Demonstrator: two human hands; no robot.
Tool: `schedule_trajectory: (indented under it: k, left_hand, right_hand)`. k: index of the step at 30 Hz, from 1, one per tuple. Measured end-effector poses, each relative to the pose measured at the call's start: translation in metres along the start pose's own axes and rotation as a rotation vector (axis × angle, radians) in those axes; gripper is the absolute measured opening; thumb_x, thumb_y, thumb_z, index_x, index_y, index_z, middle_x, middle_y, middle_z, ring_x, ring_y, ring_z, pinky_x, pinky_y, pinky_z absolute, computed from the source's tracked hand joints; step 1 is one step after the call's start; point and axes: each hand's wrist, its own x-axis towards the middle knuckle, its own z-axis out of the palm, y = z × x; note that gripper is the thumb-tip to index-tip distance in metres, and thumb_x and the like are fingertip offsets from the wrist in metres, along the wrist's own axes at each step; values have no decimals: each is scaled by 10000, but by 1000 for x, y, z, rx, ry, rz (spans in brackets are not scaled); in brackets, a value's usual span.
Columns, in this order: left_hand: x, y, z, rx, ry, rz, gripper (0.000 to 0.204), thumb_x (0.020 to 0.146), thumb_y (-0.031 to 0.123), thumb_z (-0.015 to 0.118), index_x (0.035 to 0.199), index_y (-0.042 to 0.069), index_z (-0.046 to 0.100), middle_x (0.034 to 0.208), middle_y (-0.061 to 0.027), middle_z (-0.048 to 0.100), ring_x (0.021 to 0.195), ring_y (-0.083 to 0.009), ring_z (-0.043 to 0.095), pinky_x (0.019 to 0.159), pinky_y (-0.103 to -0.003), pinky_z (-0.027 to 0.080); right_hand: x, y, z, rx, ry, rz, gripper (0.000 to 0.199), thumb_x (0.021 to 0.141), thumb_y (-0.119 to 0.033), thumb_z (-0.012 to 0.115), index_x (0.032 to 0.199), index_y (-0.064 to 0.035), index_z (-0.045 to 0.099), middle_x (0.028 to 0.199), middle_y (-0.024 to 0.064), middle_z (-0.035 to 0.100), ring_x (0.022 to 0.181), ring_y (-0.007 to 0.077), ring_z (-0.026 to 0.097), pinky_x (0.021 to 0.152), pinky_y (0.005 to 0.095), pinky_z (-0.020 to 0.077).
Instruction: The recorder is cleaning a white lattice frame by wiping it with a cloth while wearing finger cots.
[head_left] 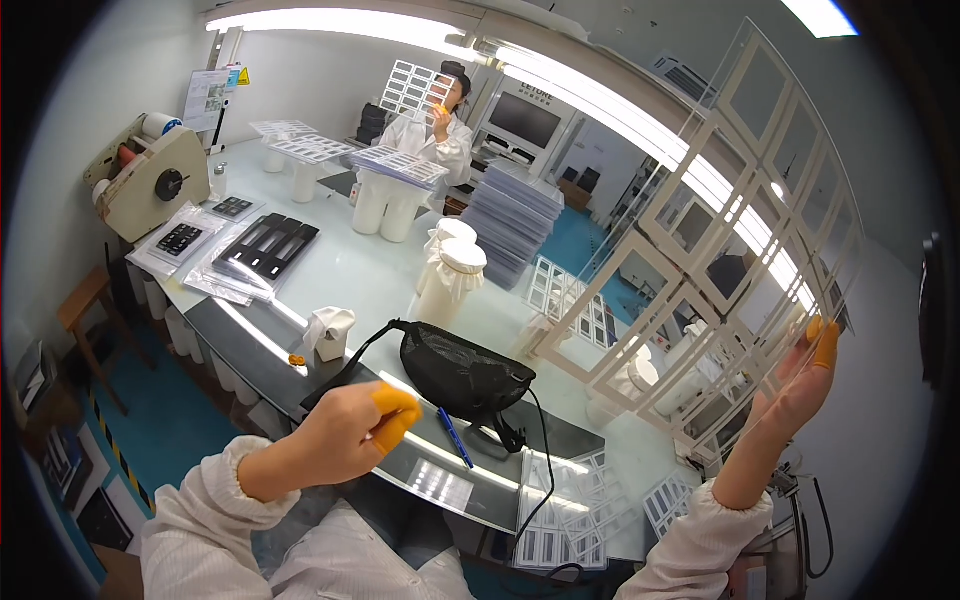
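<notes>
Holding up a clear sheet (pixel 730 230) printed with a grid of white rectangular frames, the right hand (pixel 795 385) carries it raised and tilted above the right end of the desk (pixel 370 270); the grip is closed on the sheet's lower right edge, orange finger cots on the fingertips (pixel 826 340).

Left hand (pixel 350 430): loosely curled, orange cots on thumb and forefinger, holding nothing that can be made out; it hovers over the desk's near edge, just beside a black mesh pouch (pixel 465 375) with a strap. Pouch contents cannot be told.

Beside the pouch: a blue pen (pixel 455 437) lying on a dark panel.

Near edge, below the pouch: further framed sheets (pixel 570 510) lying flat, overlapping.

Centre of desk: two white cylindrical containers (pixel 455 270) with cloth-like covers gathered over their tops; contents hidden.

Behind them: a tall grey stack of flat sheets (pixel 515 215).

Far end: white cylinders (pixel 385 205) bearing more framed sheets on top.

Left side: black trays (pixel 265 245) resting on clear bags; a beige roll-dispensing machine (pixel 145 180).

Background: another person in a white coat (pixel 435 135) holding up a similar sheet.
</notes>
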Motion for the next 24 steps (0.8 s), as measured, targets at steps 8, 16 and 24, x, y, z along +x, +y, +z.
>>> schedule_trajectory:
  k: [8,16,24]
  left_hand:
    - [57,50,5,-393,227,349,155,746,5,648,885,-29,590,760,-97,548,584,-182,533,525,-232,423]
    - [48,34,29,-326,190,354,156,721,-19,656,861,-25,588,734,-89,542,563,-156,498,502,-218,382]
    - [37,25,40,-321,140,307,130,724,-16,665,819,-22,575,692,-72,519,532,-137,462,492,-191,343]
  right_hand:
    - [-7,7,-15,43,-45,25,186,888,-169,534,953,4,549,853,55,519,783,134,481,809,238,406]
    - [-21,21,-38,0,-91,-46,184,898,-153,507,1009,-12,546,909,44,542,840,127,499,823,259,396]
    - [-36,26,-53,-17,-202,-142,190,906,-121,476,1057,-14,520,942,51,539,848,139,485,830,277,379]
